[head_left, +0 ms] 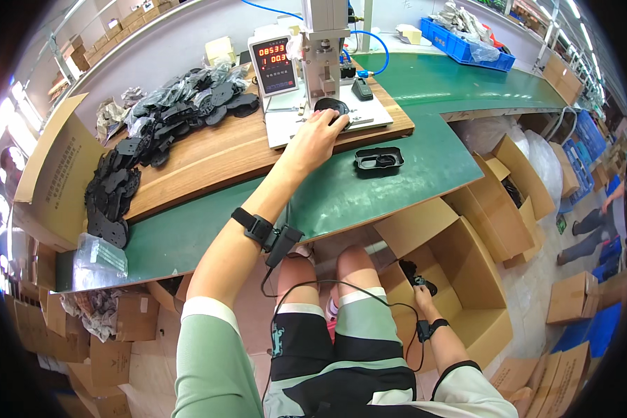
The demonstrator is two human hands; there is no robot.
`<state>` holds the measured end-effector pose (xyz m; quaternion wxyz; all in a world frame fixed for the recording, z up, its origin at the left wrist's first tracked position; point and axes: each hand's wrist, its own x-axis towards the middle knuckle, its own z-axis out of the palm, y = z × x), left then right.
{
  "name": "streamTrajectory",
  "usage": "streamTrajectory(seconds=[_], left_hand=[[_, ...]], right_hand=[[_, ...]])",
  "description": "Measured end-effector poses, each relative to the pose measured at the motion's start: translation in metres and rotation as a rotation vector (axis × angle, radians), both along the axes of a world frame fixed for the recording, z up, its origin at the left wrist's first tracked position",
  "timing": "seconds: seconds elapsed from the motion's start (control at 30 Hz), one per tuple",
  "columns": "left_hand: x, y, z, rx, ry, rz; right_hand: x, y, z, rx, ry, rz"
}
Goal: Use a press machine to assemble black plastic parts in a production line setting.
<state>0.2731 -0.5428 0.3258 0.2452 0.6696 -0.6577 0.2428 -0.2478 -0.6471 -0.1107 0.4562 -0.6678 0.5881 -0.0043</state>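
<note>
My left hand (315,141) reaches to the white base of a bench press (325,63), its fingers closed on a rounded black plastic part (331,106) under the press head. Low on the right, my right hand (423,297) is inside an open cardboard box (475,275). Its fingers are closed at a small dark plastic part (419,281), beside other black pieces (407,267); their exact shape is hard to make out. A black plastic tray-like part (379,160) lies by itself on the green bench, to the right of my left forearm.
Flat black parts (160,132) and clear bags are heaped on the wooden board (209,160) at left. A counter with red digits (274,64) stands beside the press. A blue crate (460,43) sits at the back right. A cable (341,282) hangs across my lap between my wrists.
</note>
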Motion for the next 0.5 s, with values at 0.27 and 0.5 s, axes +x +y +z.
streamTrajectory(seconds=[0.27,0.5], left_hand=[[-0.01,-0.013,0.006,-0.005,0.075,-0.041],[0.001,0.003,-0.004,0.003,0.055,0.025]], right_hand=[[-0.021,-0.009,0.007,-0.073,-0.067,0.04],[0.132,0.096,0.196,-0.796,-0.667,0.44]])
